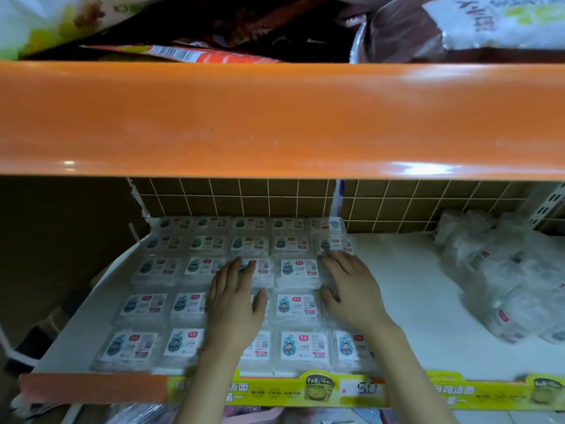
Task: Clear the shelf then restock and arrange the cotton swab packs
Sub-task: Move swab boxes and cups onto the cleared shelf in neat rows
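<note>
Several clear cotton swab packs (298, 306) with white labels lie flat in neat rows and columns on the left half of the white shelf (406, 289). My left hand (237, 296) rests flat, fingers straight, on packs in the middle column. My right hand (348, 286) lies flat on the packs of the rightmost column, fingers spread and pointing toward the back. Neither hand grips anything. The packs under both hands are partly hidden.
A loose heap of bagged packs (504, 276) sits at the shelf's right. An orange shelf edge (275, 117) hangs close overhead, with snack bags above it. A yellow price strip (351, 390) lines the front edge. A brown grid panel (244, 197) closes the back.
</note>
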Motion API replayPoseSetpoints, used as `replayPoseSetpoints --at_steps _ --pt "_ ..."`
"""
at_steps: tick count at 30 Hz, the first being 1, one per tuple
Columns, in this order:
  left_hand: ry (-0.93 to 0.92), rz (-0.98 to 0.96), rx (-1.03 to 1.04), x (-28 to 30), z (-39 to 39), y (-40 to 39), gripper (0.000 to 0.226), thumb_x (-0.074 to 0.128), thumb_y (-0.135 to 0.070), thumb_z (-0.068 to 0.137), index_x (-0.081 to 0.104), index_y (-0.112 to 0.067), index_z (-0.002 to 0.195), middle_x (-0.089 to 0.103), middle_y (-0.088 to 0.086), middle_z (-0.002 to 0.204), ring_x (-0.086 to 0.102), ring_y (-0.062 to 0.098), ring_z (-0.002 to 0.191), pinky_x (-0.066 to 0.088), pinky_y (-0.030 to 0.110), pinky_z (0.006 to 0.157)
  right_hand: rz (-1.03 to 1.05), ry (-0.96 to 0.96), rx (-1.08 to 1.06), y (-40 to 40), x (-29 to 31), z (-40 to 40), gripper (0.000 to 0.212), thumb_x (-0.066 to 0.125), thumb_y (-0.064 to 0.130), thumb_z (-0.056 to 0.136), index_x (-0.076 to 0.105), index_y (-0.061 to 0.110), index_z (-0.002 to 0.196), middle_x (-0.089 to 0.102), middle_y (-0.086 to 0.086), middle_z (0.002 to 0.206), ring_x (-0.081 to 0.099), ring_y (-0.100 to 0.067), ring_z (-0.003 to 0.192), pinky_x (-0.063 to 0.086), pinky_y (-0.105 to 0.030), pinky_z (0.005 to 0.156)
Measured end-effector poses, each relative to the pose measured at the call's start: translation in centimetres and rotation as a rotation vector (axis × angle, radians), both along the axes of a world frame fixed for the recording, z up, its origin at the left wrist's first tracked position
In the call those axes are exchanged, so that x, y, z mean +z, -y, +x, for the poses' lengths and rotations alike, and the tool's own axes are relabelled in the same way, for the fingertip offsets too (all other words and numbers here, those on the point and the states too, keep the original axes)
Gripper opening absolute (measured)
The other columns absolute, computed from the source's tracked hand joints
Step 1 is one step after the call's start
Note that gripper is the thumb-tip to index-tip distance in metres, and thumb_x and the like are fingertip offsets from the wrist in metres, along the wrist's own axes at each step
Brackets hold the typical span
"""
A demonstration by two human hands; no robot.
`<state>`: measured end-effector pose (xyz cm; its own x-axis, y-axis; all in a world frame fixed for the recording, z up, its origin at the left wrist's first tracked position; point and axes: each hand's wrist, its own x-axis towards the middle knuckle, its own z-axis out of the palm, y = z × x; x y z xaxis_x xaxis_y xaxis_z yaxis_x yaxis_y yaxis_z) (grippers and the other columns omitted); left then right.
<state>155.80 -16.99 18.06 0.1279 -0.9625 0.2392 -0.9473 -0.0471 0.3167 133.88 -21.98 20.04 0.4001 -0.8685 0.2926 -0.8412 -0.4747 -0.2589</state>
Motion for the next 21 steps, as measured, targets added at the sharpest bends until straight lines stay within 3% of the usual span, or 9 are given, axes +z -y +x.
replayPoseSetpoints --at_steps 3,7,13,21 --pt "0.000 -0.008 -0.002 0.1 0.0 0.0 0.062 0.032 -0.047 0.085 0.056 -0.011 0.129 0.052 0.014 0.136 0.047 0.035 0.126 0.032 0.049 0.104 0.035 0.061 0.018 -0.3 0.3 -0.4 0.061 0.053 0.033 0.076 0.050 0.013 0.133 0.050 -0.007 0.137 0.046 -0.027 0.124 0.029 -0.036 0.106" --pt "-0.016 -0.022 -0.003 0.4 -0.2 -0.1 0.063 0.031 -0.047 0.084 0.056 -0.010 0.129 0.051 0.014 0.137 0.046 0.035 0.127 0.031 0.049 0.105 0.037 0.118 -0.075 -0.8 0.7 -0.9 0.059 0.039 0.044 0.083 0.053 0.012 0.131 0.050 -0.010 0.137 0.040 -0.031 0.129 0.021 -0.043 0.107" --pt "-0.004 -0.016 -0.006 0.4 -0.1 -0.2 0.061 0.032 -0.045 0.085 0.056 -0.010 0.128 0.052 0.014 0.135 0.047 0.034 0.125 0.030 0.048 0.104 0.029 0.126 -0.204 -2.6 -0.4 -1.9 0.055 0.037 0.044 0.089 0.059 0.007 0.123 0.056 -0.014 0.129 0.051 -0.035 0.118 0.041 -0.049 0.101" --pt "-0.034 -0.038 -0.034 0.4 0.0 -0.3 0.058 0.035 -0.042 0.085 0.056 -0.008 0.127 0.052 0.016 0.135 0.046 0.035 0.125 0.033 0.048 0.105 0.077 0.083 -0.222 -2.6 -0.5 -1.4 0.069 0.026 0.052 0.087 0.050 0.006 0.133 0.048 -0.013 0.139 0.037 -0.034 0.131 0.026 -0.040 0.111"
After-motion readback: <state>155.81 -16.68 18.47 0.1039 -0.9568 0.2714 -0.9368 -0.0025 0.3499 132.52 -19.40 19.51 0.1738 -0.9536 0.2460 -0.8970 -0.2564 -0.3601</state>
